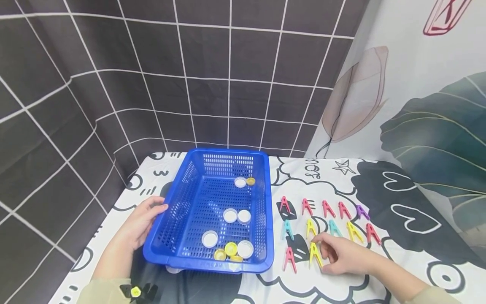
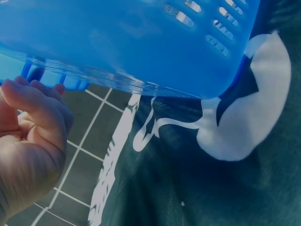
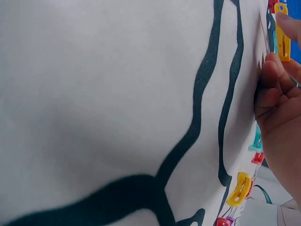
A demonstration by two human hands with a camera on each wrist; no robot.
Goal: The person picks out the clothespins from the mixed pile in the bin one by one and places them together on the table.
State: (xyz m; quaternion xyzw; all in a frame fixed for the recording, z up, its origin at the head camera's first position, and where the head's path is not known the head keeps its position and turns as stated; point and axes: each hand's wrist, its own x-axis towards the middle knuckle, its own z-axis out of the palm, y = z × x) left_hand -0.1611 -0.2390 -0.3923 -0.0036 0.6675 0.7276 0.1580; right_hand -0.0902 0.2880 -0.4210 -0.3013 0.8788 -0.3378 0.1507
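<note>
A blue plastic basket [image 1: 209, 267] stands on the patterned cloth, holding several white bottle caps [image 1: 210, 239] and yellow bottle caps [image 1: 230, 248]. My left hand [image 1: 143, 221] holds the basket's left rim, its fingertips at the edge in the left wrist view. To the right of the basket, my right hand [image 1: 343, 254] pinches a yellow clothespin [image 1: 314, 254] between thumb and fingers, low over the cloth. The right wrist view shows the thumb lying on this clothespin [image 3: 283, 44]. A pink clothespin [image 1: 290, 258] lies just left of it, another yellow clothespin [image 1: 311, 228] just behind.
Farther back lie rows of clothespins, among them red ones [image 1: 326, 208], a purple one [image 1: 362, 212] and a teal one [image 1: 335, 229]. Something whitish [image 1: 174, 269] shows under the basket's front edge. A dark gridded curtain [image 1: 205, 97] hangs behind the table.
</note>
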